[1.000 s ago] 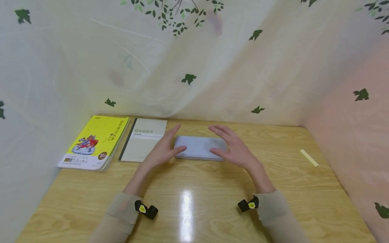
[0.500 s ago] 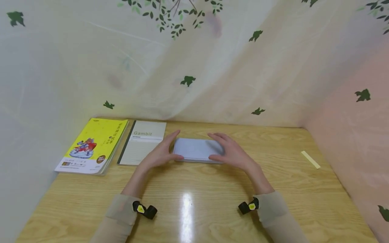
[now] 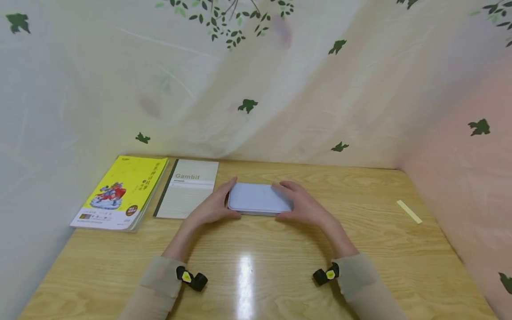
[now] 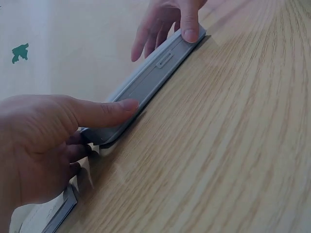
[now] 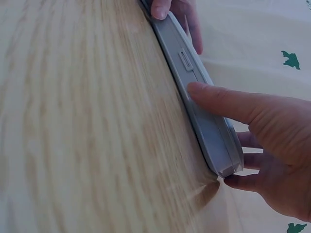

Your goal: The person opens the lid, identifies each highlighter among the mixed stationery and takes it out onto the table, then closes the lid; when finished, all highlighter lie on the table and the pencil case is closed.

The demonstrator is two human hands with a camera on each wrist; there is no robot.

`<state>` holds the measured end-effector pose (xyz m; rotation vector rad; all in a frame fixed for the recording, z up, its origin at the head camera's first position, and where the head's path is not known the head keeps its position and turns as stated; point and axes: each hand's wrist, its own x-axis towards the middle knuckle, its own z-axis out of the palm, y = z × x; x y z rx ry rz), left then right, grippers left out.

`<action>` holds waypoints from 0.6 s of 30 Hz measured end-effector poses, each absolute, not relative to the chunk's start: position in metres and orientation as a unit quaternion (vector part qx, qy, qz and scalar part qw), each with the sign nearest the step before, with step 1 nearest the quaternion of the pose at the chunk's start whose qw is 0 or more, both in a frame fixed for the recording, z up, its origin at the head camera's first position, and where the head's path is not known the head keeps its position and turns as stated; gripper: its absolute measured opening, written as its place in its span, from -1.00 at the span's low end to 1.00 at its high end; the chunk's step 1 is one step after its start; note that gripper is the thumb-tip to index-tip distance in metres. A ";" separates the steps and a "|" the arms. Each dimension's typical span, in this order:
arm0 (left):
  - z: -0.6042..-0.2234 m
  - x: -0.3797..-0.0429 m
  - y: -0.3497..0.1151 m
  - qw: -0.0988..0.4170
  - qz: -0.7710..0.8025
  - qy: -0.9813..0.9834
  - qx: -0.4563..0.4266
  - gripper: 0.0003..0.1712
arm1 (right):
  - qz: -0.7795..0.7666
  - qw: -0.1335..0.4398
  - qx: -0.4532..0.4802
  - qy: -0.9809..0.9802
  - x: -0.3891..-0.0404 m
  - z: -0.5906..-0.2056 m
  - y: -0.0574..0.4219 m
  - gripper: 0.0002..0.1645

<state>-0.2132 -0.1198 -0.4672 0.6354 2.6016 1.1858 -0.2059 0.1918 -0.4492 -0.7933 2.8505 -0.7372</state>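
A flat, pale-blue pencil case [image 3: 256, 198] with rounded corners lies lengthwise between both hands near the middle of the wooden table. My left hand [image 3: 212, 204] grips its left end, thumb along the near side and fingers round the end. At the opposite end my right hand [image 3: 306, 203] holds it the same way, with fingers over the top edge in the head view. A small latch shows on the near side of the pencil case [image 4: 163, 63] in the left wrist view. In the right wrist view, the right thumb presses that side of the pencil case [image 5: 209, 121] close to the latch.
Left of the case lies a notebook [image 3: 188, 191] marked "Gambit", its lower right corner close to the left hand. Beyond it is a yellow book [image 3: 124, 186]. A pale strip [image 3: 409, 212] lies on the table [image 3: 360, 231] at right. A patterned curtain [image 3: 280, 111] closes off the back.
Both hands have come down and closed in on the ends of the pencil case, from hovering around it to gripping it. The view has shifted slightly.
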 end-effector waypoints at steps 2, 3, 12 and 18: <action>-0.469 -0.213 -0.120 0.105 0.397 0.887 0.211 0.34 | -0.235 0.042 -0.264 0.934 -0.205 -0.452 0.191 0.06; -0.469 -0.212 -0.120 0.105 0.395 0.888 0.209 0.35 | -0.232 0.040 -0.267 0.935 -0.205 -0.453 0.191 0.06; -0.469 -0.210 -0.121 0.101 0.387 0.892 0.208 0.35 | -0.204 0.027 -0.275 0.939 -0.204 -0.457 0.189 0.03; -0.468 -0.212 -0.120 0.100 0.373 0.897 0.215 0.32 | -0.181 0.021 -0.276 0.944 -0.204 -0.455 0.189 0.00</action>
